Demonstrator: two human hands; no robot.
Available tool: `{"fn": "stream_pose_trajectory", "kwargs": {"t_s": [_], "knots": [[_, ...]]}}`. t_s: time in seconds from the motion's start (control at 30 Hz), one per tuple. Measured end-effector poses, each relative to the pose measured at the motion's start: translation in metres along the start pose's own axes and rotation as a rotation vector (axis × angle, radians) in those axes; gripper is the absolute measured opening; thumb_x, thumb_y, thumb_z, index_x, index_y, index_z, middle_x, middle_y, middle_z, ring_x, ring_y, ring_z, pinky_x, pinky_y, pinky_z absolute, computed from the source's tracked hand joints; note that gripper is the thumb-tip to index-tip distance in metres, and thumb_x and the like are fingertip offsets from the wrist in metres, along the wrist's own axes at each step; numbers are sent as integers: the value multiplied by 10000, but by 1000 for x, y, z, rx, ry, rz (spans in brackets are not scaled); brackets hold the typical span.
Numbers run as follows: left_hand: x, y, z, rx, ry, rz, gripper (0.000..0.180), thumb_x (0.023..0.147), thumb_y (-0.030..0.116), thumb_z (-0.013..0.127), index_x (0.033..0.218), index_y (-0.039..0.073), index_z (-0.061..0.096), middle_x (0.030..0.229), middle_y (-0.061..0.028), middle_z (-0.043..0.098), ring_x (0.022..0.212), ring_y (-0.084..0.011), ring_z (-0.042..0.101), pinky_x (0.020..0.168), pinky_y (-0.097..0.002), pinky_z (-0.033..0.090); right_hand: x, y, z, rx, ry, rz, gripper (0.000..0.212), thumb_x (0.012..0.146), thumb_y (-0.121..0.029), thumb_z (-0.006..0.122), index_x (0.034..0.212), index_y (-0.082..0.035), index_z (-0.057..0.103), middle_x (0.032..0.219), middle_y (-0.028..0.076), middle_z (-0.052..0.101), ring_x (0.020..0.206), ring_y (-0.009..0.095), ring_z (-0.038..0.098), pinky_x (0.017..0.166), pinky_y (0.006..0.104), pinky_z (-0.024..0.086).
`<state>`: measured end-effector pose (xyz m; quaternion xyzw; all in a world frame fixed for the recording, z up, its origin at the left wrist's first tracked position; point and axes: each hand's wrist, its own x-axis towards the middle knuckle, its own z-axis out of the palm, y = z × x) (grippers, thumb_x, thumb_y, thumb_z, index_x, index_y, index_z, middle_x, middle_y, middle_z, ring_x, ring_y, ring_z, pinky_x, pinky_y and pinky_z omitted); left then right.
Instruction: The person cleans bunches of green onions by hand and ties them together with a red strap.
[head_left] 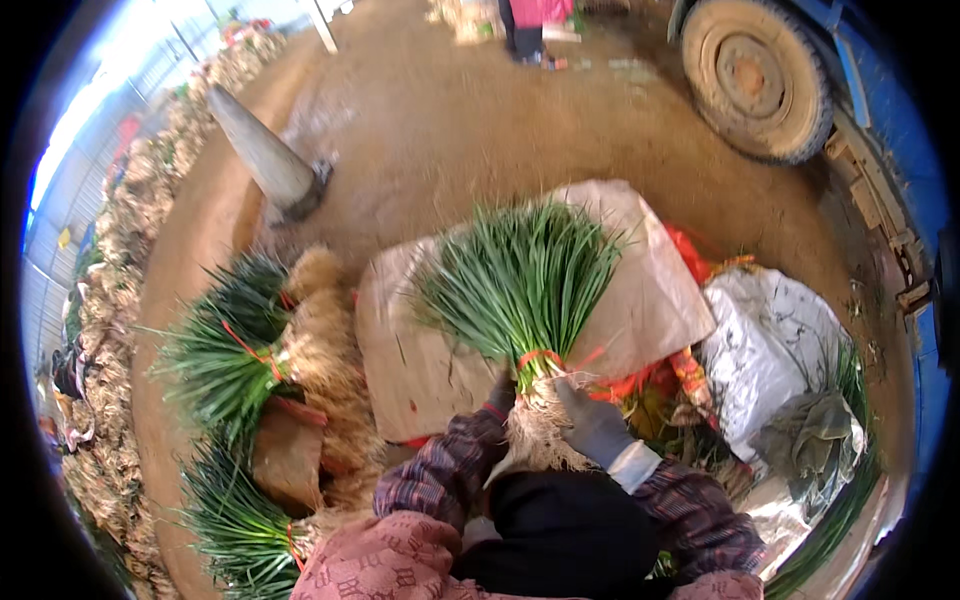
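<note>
A large bunch of green onions (525, 285) lies over a brown sheet in front of me, its leaves fanned away and its pale roots toward my lap. A red tie (540, 356) circles it just above the roots. Around the left side of the root end my left hand (499, 392) is closed, partly hidden by the bunch. My right hand (592, 422), in a grey glove, grips the root end from the right, thumb along the stalks. Both hands are just below the tie.
Tied bunches of green onions (225, 360) are stacked at my left, roots inward. Under the held bunch spreads the brown sheet (410, 330). White sacking (760, 340) lies at right. Farther off are a grey cone (262, 150), a truck wheel (755, 78) and a standing person (525, 30).
</note>
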<state>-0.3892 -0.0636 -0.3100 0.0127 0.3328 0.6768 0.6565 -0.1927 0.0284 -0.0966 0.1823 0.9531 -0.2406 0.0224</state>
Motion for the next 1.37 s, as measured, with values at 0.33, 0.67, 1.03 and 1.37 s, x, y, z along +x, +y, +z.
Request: {"fn": "stream_pose_trajectory", "kwargs": {"t_s": [0.33, 0.67, 1.03, 1.37], "knots": [[-29, -60, 32, -208, -144, -160, 930, 790, 628, 676, 1466, 77, 352, 1490, -109, 411, 1352, -277, 400, 1134, -463, 316, -79, 47, 41, 21, -282, 76, 844, 750, -225, 656, 1480, -93, 255, 1089, 220, 621, 749, 357, 664, 600, 456, 525], [-29, -44, 72, 7, -4, -209, 877, 802, 594, 683, 1394, -1, 430, 1316, -177, 571, 1159, -294, 595, 1038, -429, 458, 36, 141, -83, 401, -209, 180, 404, 804, -405, 684, 1097, -128, 686, 884, 152, 670, 796, 361, 659, 748, 428, 534], [-18, 62, 143, -370, 77, -455, 860, 761, 540, 751, 1305, -75, 496, 1159, -258, 630, 1059, -381, 642, 956, -494, 530, 136, 130, -48, 248, 99, 329, 275, 881, -334, 596, 820, -66, 601, 773, 163, 648, 760, 382, 643, 660, 500, 497], [-134, 239, 220, -251, 134, -577, 668, 867, 453, 662, 1321, -14, 515, 1223, -229, 617, 1111, -329, 622, 1025, -474, 469, 142, 146, -141, 101, 461, 368, 162, 850, -192, 561, 788, -77, 658, 804, 159, 679, 735, 336, 659, 642, 425, 516]]}}
